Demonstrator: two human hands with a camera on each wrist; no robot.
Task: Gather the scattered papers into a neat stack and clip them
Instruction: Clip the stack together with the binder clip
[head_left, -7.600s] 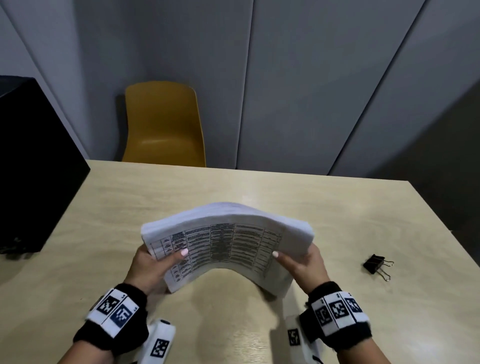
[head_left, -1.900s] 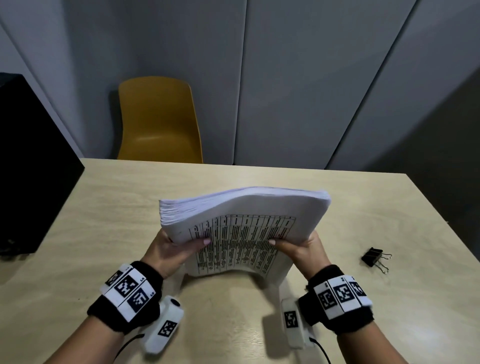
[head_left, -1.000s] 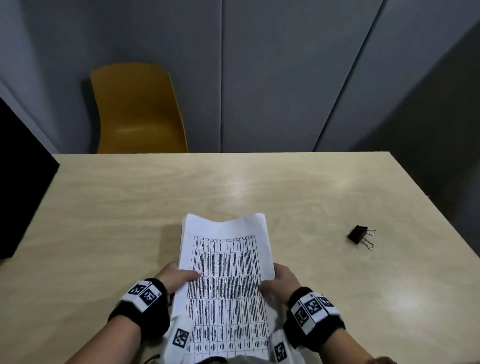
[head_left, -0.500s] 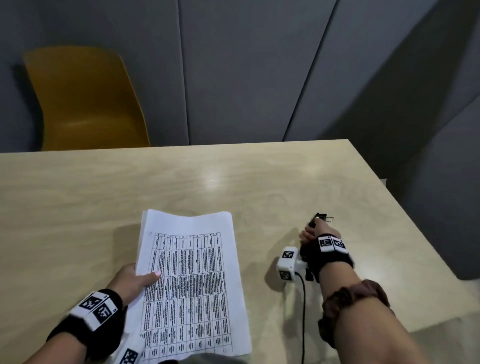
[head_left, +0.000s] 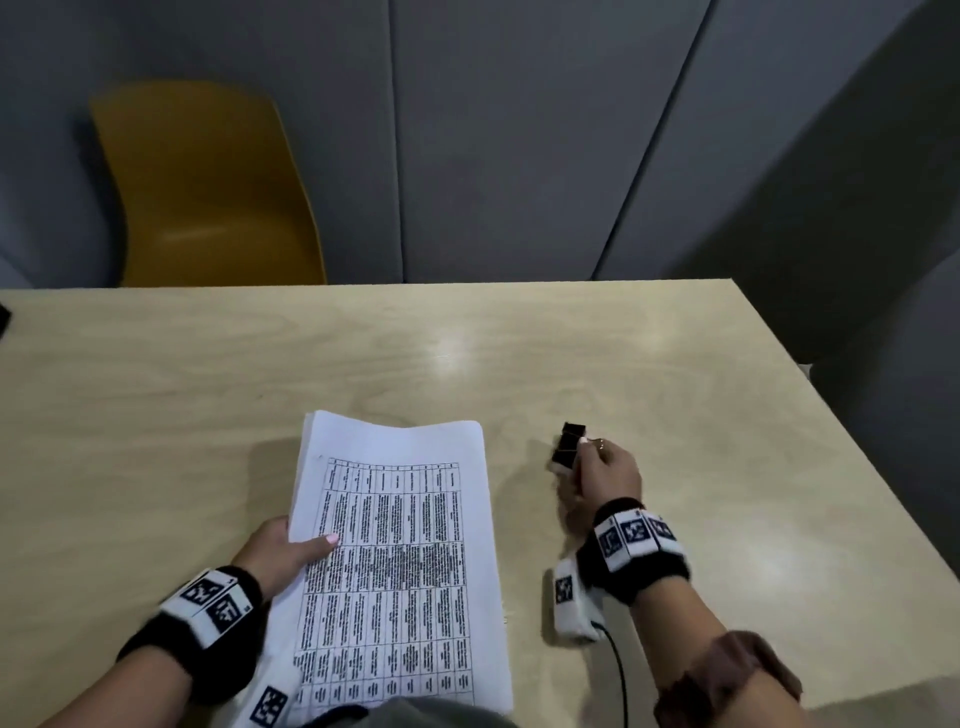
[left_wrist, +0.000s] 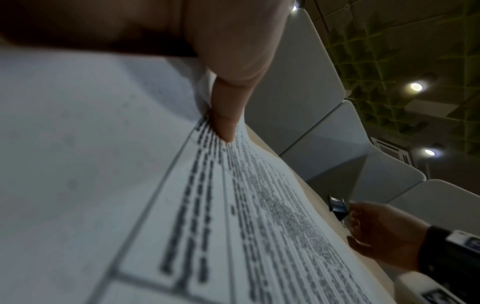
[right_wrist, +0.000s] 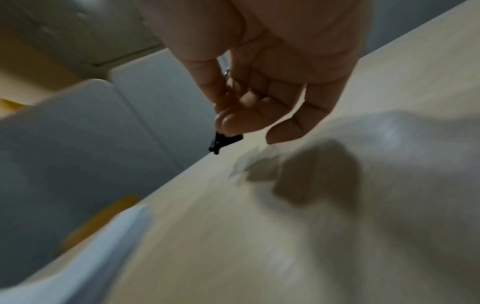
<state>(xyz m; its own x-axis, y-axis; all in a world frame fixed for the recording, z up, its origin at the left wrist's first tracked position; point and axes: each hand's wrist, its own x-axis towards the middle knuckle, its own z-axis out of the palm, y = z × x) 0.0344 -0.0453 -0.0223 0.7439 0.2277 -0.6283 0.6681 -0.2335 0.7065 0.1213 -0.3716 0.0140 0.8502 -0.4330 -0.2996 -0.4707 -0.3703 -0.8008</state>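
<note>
A stack of white papers (head_left: 400, 561) with a printed table on top lies flat on the wooden table (head_left: 208, 415), near the front edge. My left hand (head_left: 311, 545) holds its left edge, thumb (left_wrist: 228, 115) pressed on the top sheet (left_wrist: 155, 205). To the right of the stack, my right hand (head_left: 584, 452) pinches a black binder clip (head_left: 569, 444) by its wire handles, just above the table. The clip (right_wrist: 226, 139) pokes out below my fingertips, and it also shows beside my right hand (left_wrist: 384, 230) as the clip (left_wrist: 337, 205).
A yellow chair (head_left: 208, 182) stands behind the table's far edge, against grey wall panels. The table's right edge (head_left: 810, 395) runs close to my right hand. A black object (head_left: 2, 317) pokes in at the far left.
The stack went from standing on edge in both hands to lying flat. My right hand let go, took the clip at the right and has brought it left towards the papers.
</note>
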